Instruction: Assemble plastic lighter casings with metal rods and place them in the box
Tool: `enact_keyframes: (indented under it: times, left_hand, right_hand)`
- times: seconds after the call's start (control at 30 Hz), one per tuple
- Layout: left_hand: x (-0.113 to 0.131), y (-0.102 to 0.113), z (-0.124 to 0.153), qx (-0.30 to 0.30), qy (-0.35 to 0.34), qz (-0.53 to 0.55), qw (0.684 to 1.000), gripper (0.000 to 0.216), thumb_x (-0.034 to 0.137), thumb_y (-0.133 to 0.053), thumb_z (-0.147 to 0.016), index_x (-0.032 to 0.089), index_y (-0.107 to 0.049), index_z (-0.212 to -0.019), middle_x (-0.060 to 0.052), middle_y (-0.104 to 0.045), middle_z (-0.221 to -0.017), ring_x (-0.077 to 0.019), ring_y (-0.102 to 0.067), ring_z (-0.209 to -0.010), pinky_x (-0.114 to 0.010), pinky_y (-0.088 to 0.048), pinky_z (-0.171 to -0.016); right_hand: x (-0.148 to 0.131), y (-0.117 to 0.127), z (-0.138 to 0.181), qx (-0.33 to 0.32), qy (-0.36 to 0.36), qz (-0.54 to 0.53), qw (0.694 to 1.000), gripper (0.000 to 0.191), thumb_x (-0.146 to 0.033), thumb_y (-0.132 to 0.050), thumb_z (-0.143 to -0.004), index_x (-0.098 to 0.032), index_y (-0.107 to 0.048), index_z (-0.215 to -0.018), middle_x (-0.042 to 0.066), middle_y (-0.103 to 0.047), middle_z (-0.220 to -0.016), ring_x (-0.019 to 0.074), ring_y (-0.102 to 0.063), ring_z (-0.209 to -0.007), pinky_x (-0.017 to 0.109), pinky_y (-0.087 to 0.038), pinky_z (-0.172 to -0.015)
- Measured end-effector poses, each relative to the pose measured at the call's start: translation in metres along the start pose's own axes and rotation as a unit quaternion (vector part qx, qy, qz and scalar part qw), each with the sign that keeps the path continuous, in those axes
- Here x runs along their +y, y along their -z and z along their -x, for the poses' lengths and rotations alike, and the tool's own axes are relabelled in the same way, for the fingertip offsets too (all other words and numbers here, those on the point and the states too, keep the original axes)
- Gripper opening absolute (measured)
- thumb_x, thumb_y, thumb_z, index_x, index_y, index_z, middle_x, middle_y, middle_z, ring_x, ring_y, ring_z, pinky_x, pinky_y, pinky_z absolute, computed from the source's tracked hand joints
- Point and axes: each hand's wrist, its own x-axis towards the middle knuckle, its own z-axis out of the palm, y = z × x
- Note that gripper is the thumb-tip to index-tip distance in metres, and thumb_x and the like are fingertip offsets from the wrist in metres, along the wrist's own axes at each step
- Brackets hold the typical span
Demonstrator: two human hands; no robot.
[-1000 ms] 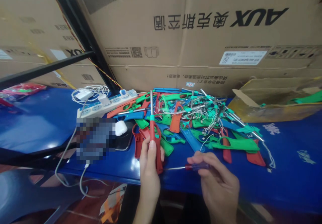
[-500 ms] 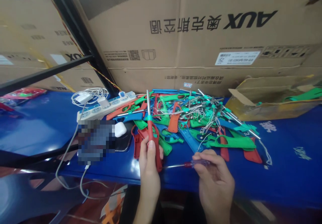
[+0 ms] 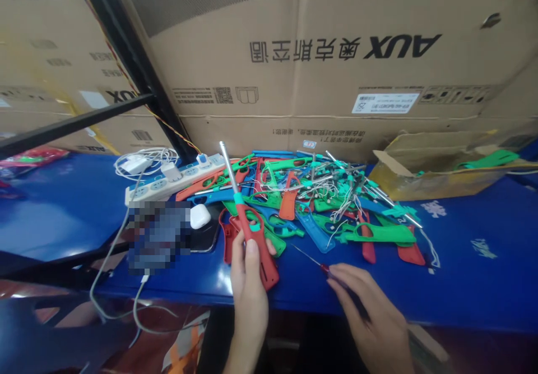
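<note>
Head view: left hand (image 3: 250, 273) clasps red lighter (image 3: 262, 246); right hand (image 3: 370, 306), apart from it, pinches screwdriver (image 3: 323, 267).

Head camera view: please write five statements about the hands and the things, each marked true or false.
The left hand holds a red plastic lighter with a silver metal tube. True.
The right hand holds a green plastic shell. False: this right hand holds a red-handled metal screwdriver.
The screwdriver's tip touches the lighter. False: a gap separates them.
A green plastic part shows in the open brown cardboard box. True.
The box stands at far left. False: it stands right of the multicoloured heap of plastic parts.
</note>
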Motion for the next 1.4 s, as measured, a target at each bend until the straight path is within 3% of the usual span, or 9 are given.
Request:
enact_keyframes:
  times: [0.3,0.43,0.57,0.63,0.7,0.77,0.97,1.27,1.4]
  left_hand:
    - [-0.005,0.002,0.008,-0.050,-0.025,-0.151,0.987,0.054,0.056,-0.053,-0.102,0.024,-0.057,-0.145,-0.011,-0.069,-0.127,-0.0272,-0.065,-0.115,-0.035,-0.051,-0.096]
    - [-0.004,-0.004,0.024,-0.193,-0.105,-0.227,0.949,0.050,0.036,-0.048,-0.105,0.027,-0.052,-0.153,-0.015,-0.061,-0.138,-0.0280,-0.069,-0.110,-0.038,-0.053,-0.096]
    - [0.009,0.013,0.028,-0.335,-0.165,-0.263,0.890,0.057,0.022,-0.052,-0.101,0.030,-0.047,-0.157,-0.017,-0.062,-0.142,-0.0321,-0.067,-0.118,-0.043,-0.052,-0.099]
    - [0.016,0.035,0.015,-0.264,-0.220,-0.321,0.883,0.051,0.023,-0.059,-0.098,0.034,-0.057,-0.149,-0.012,-0.068,-0.135,-0.0332,-0.060,-0.128,-0.048,-0.040,-0.112]
    - [0.022,0.063,-0.006,-0.067,-0.281,-0.387,0.876,0.041,0.028,-0.059,-0.100,0.031,-0.062,-0.141,-0.011,-0.069,-0.129,-0.0328,-0.057,-0.125,-0.051,-0.038,-0.111]
    - [0.025,0.089,-0.028,0.055,-0.331,-0.460,0.822,0.038,0.038,-0.060,-0.099,0.024,-0.063,-0.134,-0.015,-0.067,-0.128,-0.0353,-0.054,-0.125,-0.053,-0.037,-0.111]
    - [0.022,0.122,-0.046,0.047,-0.296,-0.604,0.738,0.049,0.050,-0.057,-0.098,0.024,-0.058,-0.140,-0.015,-0.069,-0.128,-0.0390,-0.052,-0.130,-0.059,-0.032,-0.111]
    - [0.018,0.114,-0.032,0.120,-0.327,-0.463,0.815,0.024,0.037,-0.061,-0.099,0.023,-0.065,-0.118,-0.009,-0.067,-0.118,-0.0294,-0.061,-0.113,-0.045,-0.045,-0.103]
    - [0.015,0.107,-0.033,0.145,-0.321,-0.469,0.810,0.018,0.034,-0.058,-0.101,0.022,-0.067,-0.110,-0.009,-0.069,-0.111,-0.0279,-0.063,-0.107,-0.043,-0.046,-0.099]
  right_hand:
    - [-0.007,-0.013,-0.011,-0.009,-0.010,0.047,0.999,0.023,-0.035,-0.059,-0.103,-0.026,-0.070,-0.121,0.004,-0.076,-0.117,0.0219,-0.072,-0.107,0.036,-0.055,-0.092]
    - [-0.036,-0.016,-0.030,-0.041,-0.044,-0.036,0.998,0.037,-0.039,-0.056,-0.103,-0.025,-0.063,-0.136,0.005,-0.074,-0.127,0.0209,-0.072,-0.113,0.031,-0.057,-0.093]
    - [-0.047,-0.013,-0.041,0.003,-0.103,-0.048,0.994,0.025,-0.040,-0.055,-0.103,-0.022,-0.072,-0.101,0.003,-0.077,-0.091,0.0166,-0.074,-0.078,0.023,-0.058,-0.068]
    - [-0.039,-0.008,-0.039,0.012,-0.128,-0.038,0.991,0.028,-0.041,-0.053,-0.104,-0.022,-0.072,-0.098,0.001,-0.075,-0.079,0.0159,-0.073,-0.068,0.022,-0.056,-0.061]
    - [-0.024,-0.002,-0.033,0.042,-0.143,0.010,0.989,0.032,-0.046,-0.052,-0.103,-0.022,-0.072,-0.109,0.001,-0.076,-0.078,0.0175,-0.074,-0.066,0.024,-0.056,-0.062]
    - [-0.007,0.004,-0.027,0.068,-0.152,0.081,0.983,0.042,-0.052,-0.049,-0.102,-0.019,-0.072,-0.115,0.004,-0.077,-0.077,0.0202,-0.073,-0.065,0.028,-0.056,-0.063]
    - [0.027,0.017,-0.029,0.143,-0.170,0.223,0.949,0.045,-0.051,-0.052,-0.098,-0.015,-0.079,-0.094,0.006,-0.070,-0.061,0.0226,-0.068,-0.055,0.031,-0.050,-0.057]
    - [0.031,0.018,-0.031,0.082,-0.179,0.241,0.950,0.044,-0.049,-0.050,-0.092,-0.018,-0.079,-0.097,0.003,-0.061,-0.049,0.0220,-0.058,-0.043,0.031,-0.041,-0.047]
    - [0.033,0.018,-0.027,0.082,-0.177,0.251,0.948,0.040,-0.045,-0.049,-0.092,-0.019,-0.078,-0.101,0.002,-0.059,-0.048,0.0220,-0.057,-0.043,0.031,-0.041,-0.048]
